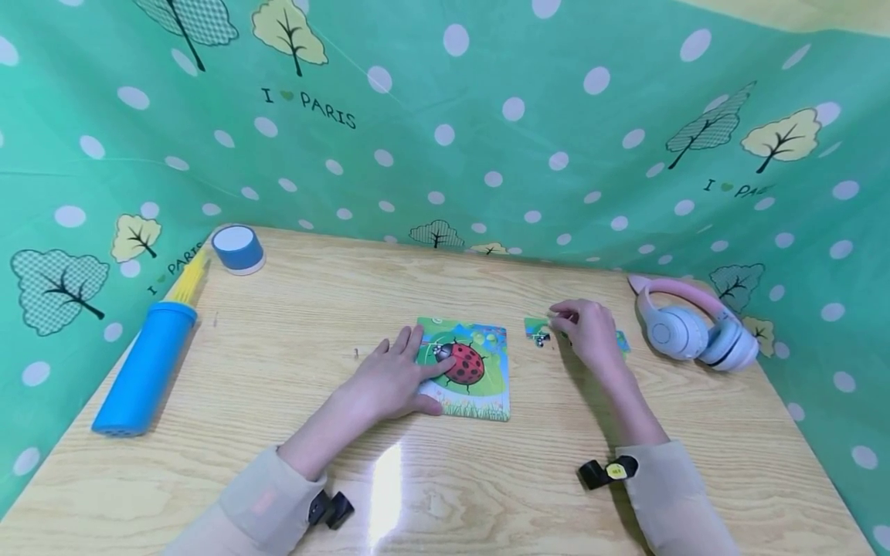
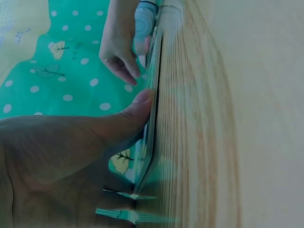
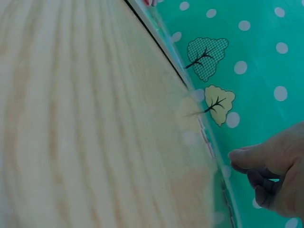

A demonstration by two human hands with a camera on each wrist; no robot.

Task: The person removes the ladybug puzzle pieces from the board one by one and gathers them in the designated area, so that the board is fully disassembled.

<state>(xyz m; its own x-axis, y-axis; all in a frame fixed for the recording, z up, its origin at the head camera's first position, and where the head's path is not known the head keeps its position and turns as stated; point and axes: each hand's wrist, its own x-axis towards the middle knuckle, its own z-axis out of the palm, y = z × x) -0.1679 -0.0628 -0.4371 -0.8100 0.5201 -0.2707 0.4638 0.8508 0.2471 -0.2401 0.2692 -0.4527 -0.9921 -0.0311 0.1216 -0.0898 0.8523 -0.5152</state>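
My left hand (image 1: 391, 380) lies over the left side of a square picture puzzle board (image 1: 495, 390) with a red ladybug (image 1: 464, 364) on a green leaf. Its fingers are spread, and in the left wrist view the thumb (image 2: 140, 102) touches the board's edge. Right of the board, my right hand (image 1: 588, 330) hovers just above the table with loosely bent fingers, thumb and forefinger close together. No held thing shows between them in the right wrist view. Beside its fingertips lies a small green and blue puzzle piece (image 1: 535, 328); another colourful piece (image 1: 621, 340) lies partly hidden behind this hand.
Pink and white headphones (image 1: 684, 328) stand at the right edge of the wooden table (image 1: 306, 309). A blue hand pump (image 1: 144, 371) with a yellow end lies on the left, near a blue and white round container (image 1: 238, 249). A green dotted cloth (image 1: 417, 177) hangs around the table.
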